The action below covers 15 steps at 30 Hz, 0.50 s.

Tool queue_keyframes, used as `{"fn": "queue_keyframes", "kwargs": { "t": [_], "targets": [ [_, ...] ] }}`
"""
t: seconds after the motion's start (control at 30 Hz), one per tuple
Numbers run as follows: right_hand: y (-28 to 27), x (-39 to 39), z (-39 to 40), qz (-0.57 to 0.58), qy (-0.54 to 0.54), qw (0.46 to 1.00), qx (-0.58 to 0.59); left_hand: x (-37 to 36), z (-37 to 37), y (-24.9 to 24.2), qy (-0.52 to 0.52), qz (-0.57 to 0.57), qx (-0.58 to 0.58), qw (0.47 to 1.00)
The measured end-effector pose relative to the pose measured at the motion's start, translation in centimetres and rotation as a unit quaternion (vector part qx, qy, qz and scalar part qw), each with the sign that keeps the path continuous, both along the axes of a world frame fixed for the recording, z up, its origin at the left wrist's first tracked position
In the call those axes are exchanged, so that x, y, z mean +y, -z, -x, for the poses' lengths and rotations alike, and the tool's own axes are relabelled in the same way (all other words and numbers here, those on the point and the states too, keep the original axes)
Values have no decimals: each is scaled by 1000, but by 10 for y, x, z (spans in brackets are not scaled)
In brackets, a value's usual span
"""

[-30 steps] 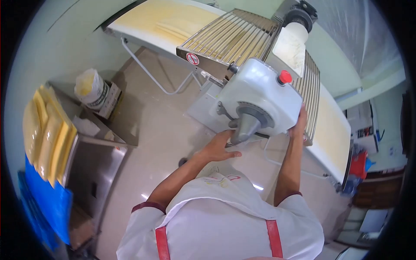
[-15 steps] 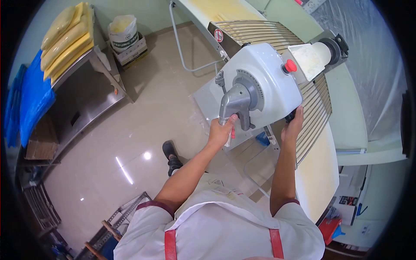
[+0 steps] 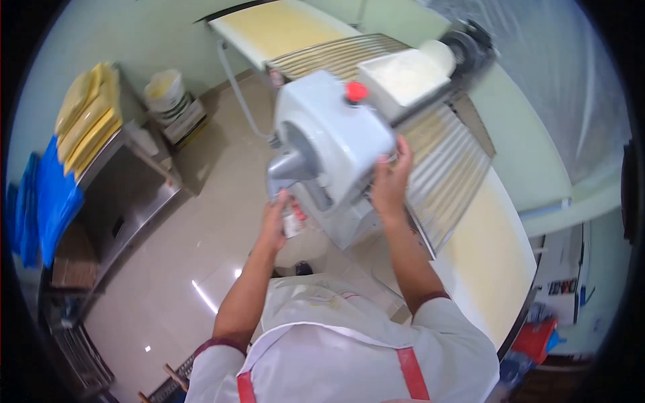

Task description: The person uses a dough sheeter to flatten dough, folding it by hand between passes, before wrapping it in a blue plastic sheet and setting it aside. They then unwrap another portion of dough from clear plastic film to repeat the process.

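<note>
A dough sheeter's pale grey housing (image 3: 339,131) stands in front of me, with a red stop button (image 3: 356,92) on top. On its near side is a grey metal lever handle (image 3: 285,168). My left hand (image 3: 272,225) is closed round the handle's lower end, and a red and white piece (image 3: 293,218) shows beside it. At the housing's right lower corner is my right hand (image 3: 393,185), thumb and fingers apart and pointing up. It touches or nearly touches the housing edge; motion blur hides the exact contact.
A white flour tray (image 3: 403,77) sits atop the sheeter. Wire guards (image 3: 450,181) cover the belt, and floury belt tables (image 3: 477,248) extend both ways. At left, a steel table (image 3: 144,181) carries yellow packs (image 3: 87,117) and blue plastic (image 3: 57,201). A white sack (image 3: 166,94) stands beyond it.
My view has shifted, so the sheeter appears further left and turned. My left hand stays on the lever handle. The right hand's fingers, earlier round a black knob, now show apart at the housing corner.
</note>
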State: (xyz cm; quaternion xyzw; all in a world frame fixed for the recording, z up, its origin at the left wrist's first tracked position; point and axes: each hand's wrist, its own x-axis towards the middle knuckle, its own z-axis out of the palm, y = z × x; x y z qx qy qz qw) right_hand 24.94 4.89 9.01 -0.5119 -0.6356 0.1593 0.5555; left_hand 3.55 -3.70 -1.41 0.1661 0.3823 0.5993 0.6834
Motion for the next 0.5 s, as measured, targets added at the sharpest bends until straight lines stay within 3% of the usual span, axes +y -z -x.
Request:
{"fn": "queue_keyframes", "kwargs": {
  "t": [0.03, 0.07, 0.1, 0.13, 0.17, 0.5],
  "targets": [
    [-18, -4, 5, -114, 2, 989, -98, 0, -1, -2, 2, -9, 6, 1000],
    [-29, -3, 8, -145, -77, 977, -137, 1, -3, -3, -3, -11, 5, 1000],
    [-39, -1, 13, -170, -158, 957, -173, 0, -4, -5, -10, -10, 5, 1000],
    [-58, 1, 19, -134, -204, 927, -285, -1, -6, -8, -21, -8, 7, 1000],
    [-65, 0, 28, -130, -169, 915, -342, -2, -8, -11, -21, -12, 10, 1000],
    [-80, 80, 83, -67, -260, 867, -420, -2, -10, -18, -48, 16, 59, 997]
  ]
}}
